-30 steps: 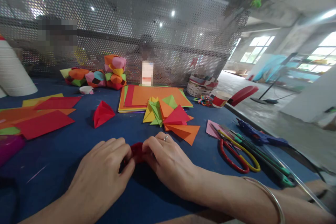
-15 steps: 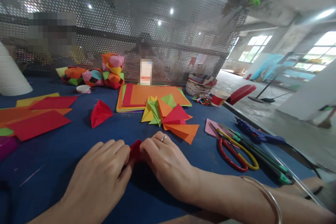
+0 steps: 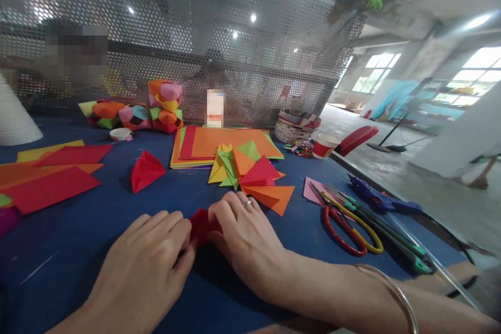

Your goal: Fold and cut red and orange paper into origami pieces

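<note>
Between my two hands is a small piece of folded red paper, mostly covered by the fingers. My left hand pinches its left end, fingers curled and thumb underneath. On the other end, my right hand, with a ring on one finger, is closed with thumb and forefinger. A red folded paper shape stands on the blue table ahead of my left hand. Past my right hand lies a pile of folded paper pieces in yellow, green, orange and red.
A stack of coloured sheets lies behind the pile; loose sheets are at left. Scissors, a cutter and a glue gun lie right. A paper cup and woven basket stand behind.
My right fingers have lifted and spread slightly, so more of the red paper shows. My left hand keeps its pinch. The whole view has shifted a little.
</note>
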`<state>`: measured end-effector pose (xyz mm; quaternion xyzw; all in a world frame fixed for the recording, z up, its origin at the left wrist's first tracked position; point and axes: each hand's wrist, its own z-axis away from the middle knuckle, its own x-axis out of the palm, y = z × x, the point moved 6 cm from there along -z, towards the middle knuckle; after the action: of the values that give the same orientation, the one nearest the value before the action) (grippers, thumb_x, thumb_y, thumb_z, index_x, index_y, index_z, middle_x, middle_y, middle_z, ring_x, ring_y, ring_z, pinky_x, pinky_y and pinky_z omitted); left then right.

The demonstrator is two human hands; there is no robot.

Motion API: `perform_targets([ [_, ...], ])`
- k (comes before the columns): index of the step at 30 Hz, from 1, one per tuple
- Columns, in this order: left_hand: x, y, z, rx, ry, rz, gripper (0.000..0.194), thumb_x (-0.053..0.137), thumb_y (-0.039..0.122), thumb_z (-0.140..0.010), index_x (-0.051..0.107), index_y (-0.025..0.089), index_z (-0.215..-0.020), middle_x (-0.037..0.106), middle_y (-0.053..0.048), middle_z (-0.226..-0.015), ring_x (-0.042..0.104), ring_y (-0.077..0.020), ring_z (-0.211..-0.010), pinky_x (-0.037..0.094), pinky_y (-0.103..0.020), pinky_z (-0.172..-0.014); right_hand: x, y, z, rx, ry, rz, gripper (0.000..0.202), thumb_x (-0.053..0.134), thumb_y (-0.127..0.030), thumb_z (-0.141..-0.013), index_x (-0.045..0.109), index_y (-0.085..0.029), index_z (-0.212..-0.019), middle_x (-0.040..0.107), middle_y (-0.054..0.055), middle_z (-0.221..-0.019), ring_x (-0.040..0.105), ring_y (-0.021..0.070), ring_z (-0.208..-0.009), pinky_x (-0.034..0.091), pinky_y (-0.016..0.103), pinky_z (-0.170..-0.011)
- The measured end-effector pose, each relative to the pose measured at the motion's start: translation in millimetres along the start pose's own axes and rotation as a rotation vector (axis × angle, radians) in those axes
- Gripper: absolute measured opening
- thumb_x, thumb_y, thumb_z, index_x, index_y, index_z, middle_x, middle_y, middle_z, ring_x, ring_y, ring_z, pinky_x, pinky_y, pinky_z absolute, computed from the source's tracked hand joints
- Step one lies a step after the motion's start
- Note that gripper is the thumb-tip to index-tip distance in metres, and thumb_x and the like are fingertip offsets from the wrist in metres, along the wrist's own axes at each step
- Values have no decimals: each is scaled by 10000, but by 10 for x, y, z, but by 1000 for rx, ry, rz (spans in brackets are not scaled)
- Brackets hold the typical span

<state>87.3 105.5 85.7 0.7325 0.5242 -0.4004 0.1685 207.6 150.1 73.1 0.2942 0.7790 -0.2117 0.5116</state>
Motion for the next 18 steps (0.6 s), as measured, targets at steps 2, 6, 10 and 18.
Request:
perform_targets([
  [2, 17, -35, 8, -26, -27, 38, 275, 396, 158, -925, 427, 284, -683, 548, 10, -584, 574, -234, -493, 358, -364, -539, -1, 70, -7, 99, 3, -27, 245, 787, -225, -923, 610, -185, -1088, 664, 99, -1053, 616, 290, -958, 517, 422, -808],
  [6, 132, -186, 76, -173, -109, 157, 142, 455, 274, -944, 442, 277, -803, 586, 5, -646, 607, -259, -528, 355, -346, -526, 23, 206, -19, 270, -23, -153, 412, 848, -365, -870, 590, -190, -1139, 651, 118, -1103, 626, 312, -1035, 524, 482, -884],
  [10, 265, -329, 156, -280, -146, 220, 127, 508, 370, -931, 459, 271, -868, 610, -18, -733, 621, -274, -609, 391, -371, -578, 46, 275, -50, 346, -112, -292, 475, 856, -413, -847, 573, -202, -1164, 640, 103, -1113, 621, 311, -1063, 511, 504, -917],
  [18, 381, -438, 234, -382, -247, 369, 202, 554, 451, -903, 525, 252, -908, 641, -49, -842, 639, -281, -727, 454, -425, -674, 43, 310, -73, 399, -248, -373, 534, 838, -439, -864, 557, -181, -1238, 623, 109, -1163, 585, 329, -1163, 439, 538, -1024],
])
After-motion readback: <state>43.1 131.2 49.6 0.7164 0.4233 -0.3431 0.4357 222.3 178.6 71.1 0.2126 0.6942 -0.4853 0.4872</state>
